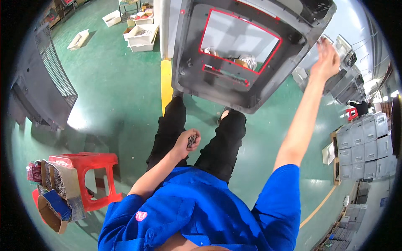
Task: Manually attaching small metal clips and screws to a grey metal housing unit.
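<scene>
My left hand (186,144) is low in front of my legs, its fingers curled round a handful of small dark metal pieces (191,141), probably screws or similar fasteners. In front of me a large grey plastic shell (184,79) stands tilted, its hollow side toward me. Red edging lines its rectangular window opening (240,39) and a narrow slot below that. My right hand (328,60) is raised just beside the shell's right edge, with fingers stretched upward and slightly blurred. I see nothing in it, and whether it touches the shell I cannot tell.
At my left a red stool (86,159) stands beside boxes of small parts (58,184). Grey vented panels (50,79) are at the far left, white bins (142,35) behind. Stacked grey cases (362,146) are at right. A yellow strip (166,83) marks the green floor.
</scene>
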Motion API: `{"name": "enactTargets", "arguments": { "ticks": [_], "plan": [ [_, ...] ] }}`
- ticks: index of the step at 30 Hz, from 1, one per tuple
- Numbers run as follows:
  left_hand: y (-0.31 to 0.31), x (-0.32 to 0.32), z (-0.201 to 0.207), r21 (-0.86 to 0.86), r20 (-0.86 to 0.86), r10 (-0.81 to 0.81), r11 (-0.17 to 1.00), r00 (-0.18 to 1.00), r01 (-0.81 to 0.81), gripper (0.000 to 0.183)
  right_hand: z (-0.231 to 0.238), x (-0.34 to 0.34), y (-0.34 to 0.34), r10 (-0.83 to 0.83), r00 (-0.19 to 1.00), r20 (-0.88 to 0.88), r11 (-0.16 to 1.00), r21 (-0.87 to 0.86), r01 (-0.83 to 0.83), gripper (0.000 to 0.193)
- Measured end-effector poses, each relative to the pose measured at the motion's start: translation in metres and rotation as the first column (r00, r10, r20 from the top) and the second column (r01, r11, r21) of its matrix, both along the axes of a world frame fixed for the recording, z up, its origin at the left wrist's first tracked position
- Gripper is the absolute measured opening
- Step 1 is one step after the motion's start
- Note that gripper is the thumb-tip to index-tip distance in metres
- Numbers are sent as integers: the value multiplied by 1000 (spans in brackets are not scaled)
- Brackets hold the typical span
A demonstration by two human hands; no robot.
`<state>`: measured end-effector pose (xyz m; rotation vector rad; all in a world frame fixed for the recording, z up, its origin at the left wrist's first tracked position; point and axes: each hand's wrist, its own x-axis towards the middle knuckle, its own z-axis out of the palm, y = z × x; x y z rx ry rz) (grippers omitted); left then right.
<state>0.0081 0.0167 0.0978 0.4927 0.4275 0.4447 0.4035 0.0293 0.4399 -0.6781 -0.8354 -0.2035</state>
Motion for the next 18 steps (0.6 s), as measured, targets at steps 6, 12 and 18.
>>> {"name": "enactTargets", "arguments": {
  "ticks": [6,12,18],
  "plan": [
    [-4,-2,0,-5,-47,-3,1000,999,2,13,-154,-48,-14,-135,991,-7,972,-196,131,12],
    [-10,4,-6,23,-130,-15,1000,991,19,15,-126,-70,15,-183,981,-66,968,-184,168,13],
    [-8,6,-8,36,-118,0,999,993,4,16,-121,-68,40,-188,976,111,957,-201,207,10]
  ]
}}
